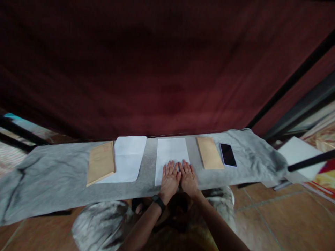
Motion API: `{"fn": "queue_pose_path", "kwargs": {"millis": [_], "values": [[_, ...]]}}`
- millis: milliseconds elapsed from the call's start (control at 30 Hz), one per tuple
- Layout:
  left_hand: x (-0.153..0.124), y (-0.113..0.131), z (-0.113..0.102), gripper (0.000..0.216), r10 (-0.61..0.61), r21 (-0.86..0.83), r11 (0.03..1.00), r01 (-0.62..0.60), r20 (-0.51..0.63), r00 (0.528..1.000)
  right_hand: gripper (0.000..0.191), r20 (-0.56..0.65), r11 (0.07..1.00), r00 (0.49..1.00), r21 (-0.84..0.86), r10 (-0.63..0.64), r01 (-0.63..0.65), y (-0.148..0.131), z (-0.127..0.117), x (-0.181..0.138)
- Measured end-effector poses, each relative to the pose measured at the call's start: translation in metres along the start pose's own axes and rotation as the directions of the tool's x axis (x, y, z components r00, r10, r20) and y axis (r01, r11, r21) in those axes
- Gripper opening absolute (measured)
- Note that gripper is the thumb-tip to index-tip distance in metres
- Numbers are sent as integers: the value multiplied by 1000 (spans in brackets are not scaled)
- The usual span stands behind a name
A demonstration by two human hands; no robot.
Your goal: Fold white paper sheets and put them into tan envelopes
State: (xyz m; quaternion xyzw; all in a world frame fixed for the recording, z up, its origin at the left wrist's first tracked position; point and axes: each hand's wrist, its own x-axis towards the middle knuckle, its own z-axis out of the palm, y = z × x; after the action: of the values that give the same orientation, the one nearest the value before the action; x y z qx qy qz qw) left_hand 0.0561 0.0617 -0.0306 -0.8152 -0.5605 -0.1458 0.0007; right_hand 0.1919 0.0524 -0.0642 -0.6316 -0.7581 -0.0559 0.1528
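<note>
A white sheet of paper (172,150) lies in front of me on a grey cloth (146,177). My left hand (169,179) rests flat on its lower part, fingers stretched forward, a dark watch on the wrist. Beside it, my right hand (188,178) is also laid flat over the paper's lower right part, its thumb close to the left one. Neither hand grips anything. To the right is a brown envelope (209,153). On the left, another brown envelope (101,162) overlaps more white paper (129,158).
A smartphone (228,154) with a dark screen lies right of the nearer envelope. Behind the narrow cloth-covered surface hangs a dark red curtain (167,87). Black bars (290,83) slant at the right. White and coloured papers (298,153) are low at the far right, above a tiled floor.
</note>
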Motion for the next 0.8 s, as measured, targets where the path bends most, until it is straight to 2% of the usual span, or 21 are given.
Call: {"fn": "queue_pose_path", "kwargs": {"millis": [100,233,367,467,567,667,733,800], "values": [[30,5,7,54,48,-36,998,-46,60,997,56,0,1000,1000,2,-7,7,-1,3,1],[45,-17,16,58,-16,-29,999,17,50,999,52,-53,1000,998,8,24,-23,-3,5,4],[28,-53,19,61,-94,1,996,94,-63,994,52,-81,999,996,26,36,-34,-1,2,4],[11,-67,16,62,-138,10,990,140,-121,983,51,-83,996,993,52,81,-77,-9,-1,6],[4,-70,14,61,-145,15,989,148,-117,982,49,-77,987,989,105,129,-121,-31,-1,18],[5,-68,11,58,-131,26,991,133,-82,988,48,-35,985,999,172,38,-31,-54,2,31],[5,-67,10,57,-131,34,991,133,-67,989,48,-25,984,1000,177,-7,12,-59,4,34],[6,-67,8,58,-146,36,988,148,-64,987,50,-32,989,999,146,-10,14,-52,5,33]]}}
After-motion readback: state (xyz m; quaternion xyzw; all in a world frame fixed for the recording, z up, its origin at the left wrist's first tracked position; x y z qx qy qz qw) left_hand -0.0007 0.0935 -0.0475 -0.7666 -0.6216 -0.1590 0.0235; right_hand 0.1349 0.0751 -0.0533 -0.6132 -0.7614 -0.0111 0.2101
